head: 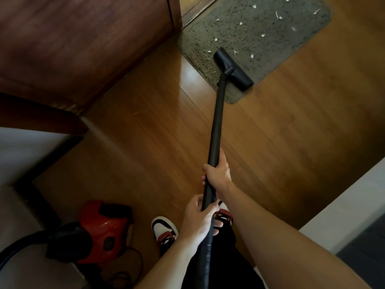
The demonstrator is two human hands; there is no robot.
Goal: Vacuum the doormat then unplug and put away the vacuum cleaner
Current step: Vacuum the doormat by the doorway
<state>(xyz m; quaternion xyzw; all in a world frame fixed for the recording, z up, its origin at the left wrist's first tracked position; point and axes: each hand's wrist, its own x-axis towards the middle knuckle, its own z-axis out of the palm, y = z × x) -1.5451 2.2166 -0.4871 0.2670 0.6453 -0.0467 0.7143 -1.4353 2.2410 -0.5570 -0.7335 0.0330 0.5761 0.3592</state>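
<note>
A grey doormat lies at the top of the view on the wooden floor, with several white scraps scattered over it. The black floor nozzle rests on the mat's near edge. From it the black wand runs down towards me. My right hand grips the wand about halfway along. My left hand grips it lower, close to my body. The red vacuum cleaner body stands on the floor at the lower left, with its black hose curving off to the left.
A dark wooden door or cabinet fills the upper left beside the mat. A black power cord lies coiled by the vacuum. My white, red and black shoe stands near it. White furniture borders the right side.
</note>
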